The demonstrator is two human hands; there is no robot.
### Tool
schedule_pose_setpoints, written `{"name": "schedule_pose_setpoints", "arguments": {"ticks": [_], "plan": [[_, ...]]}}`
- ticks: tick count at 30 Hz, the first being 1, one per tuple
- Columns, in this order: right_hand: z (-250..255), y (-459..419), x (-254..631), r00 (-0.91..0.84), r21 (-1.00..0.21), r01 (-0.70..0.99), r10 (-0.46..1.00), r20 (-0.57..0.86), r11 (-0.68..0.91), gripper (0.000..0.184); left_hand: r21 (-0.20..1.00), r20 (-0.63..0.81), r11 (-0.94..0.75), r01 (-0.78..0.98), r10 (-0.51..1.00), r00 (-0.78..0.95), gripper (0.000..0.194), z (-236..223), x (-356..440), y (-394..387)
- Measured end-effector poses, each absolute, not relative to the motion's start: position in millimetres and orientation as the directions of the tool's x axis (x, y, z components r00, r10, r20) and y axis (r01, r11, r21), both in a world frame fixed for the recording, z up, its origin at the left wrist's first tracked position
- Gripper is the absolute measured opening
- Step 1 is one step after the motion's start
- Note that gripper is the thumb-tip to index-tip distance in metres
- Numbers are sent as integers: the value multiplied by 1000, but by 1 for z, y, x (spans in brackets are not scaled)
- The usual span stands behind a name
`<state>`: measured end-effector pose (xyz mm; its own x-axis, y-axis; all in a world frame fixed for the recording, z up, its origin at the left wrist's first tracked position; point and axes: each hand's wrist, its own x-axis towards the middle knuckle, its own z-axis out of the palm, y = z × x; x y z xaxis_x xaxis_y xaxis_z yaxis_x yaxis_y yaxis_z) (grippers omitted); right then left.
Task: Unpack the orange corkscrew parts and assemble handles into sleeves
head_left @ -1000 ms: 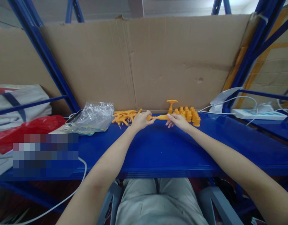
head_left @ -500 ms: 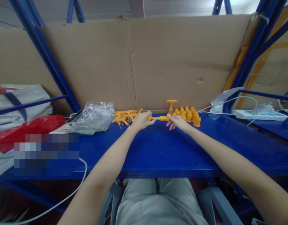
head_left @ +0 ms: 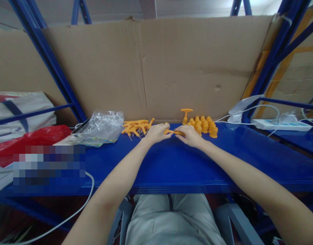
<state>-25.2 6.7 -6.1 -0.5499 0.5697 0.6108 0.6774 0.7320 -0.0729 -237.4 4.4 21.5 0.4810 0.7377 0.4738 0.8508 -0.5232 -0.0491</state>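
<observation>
Low over the blue table, both my hands grip one long orange plastic corkscrew (head_left: pixel 172 131), a thin ribbed length of it showing between them. My left hand (head_left: pixel 157 132) is closed around its left end. Around the right end, the fingers of my right hand (head_left: pixel 190 134) are wrapped, hiding most of that part. Left of my left hand lies a pile of orange T-shaped handles (head_left: pixel 136 126) with curly metal spirals. Beyond my right hand stand rows of orange bell-shaped pieces (head_left: pixel 204 124). Behind them a T-topped orange corkscrew (head_left: pixel 186 116) stands upright.
A clear plastic bag (head_left: pixel 100 127) lies left of the handles, near a red bag (head_left: pixel 36 139). Cardboard (head_left: pixel 184 68) walls off the back of the blue table (head_left: pixel 176 166). At right is a white power strip (head_left: pixel 281 125); a white cable (head_left: pixel 91 187) hangs at left.
My right hand has moved left along the corkscrew and wrapped over it, so less of it shows. My left hand has shifted slightly right, and the hands are closer together.
</observation>
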Motion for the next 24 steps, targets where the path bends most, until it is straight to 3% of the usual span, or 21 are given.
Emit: {"name": "schedule_pose_setpoints", "arguments": {"ticks": [15,19,24], "plan": [[-7,3,-30,-615,12,625,484,622,780,7,-29,519,-610,792,668,534,29,18,-234,4],[-9,1,-32,-694,119,587,422,583,801,19,33,569,-669,743,624,536,38,17,-236,3],[-12,2,-31,-721,161,619,475,505,769,24,113,606,-644,756,648,461,48,20,-240,3]]}}
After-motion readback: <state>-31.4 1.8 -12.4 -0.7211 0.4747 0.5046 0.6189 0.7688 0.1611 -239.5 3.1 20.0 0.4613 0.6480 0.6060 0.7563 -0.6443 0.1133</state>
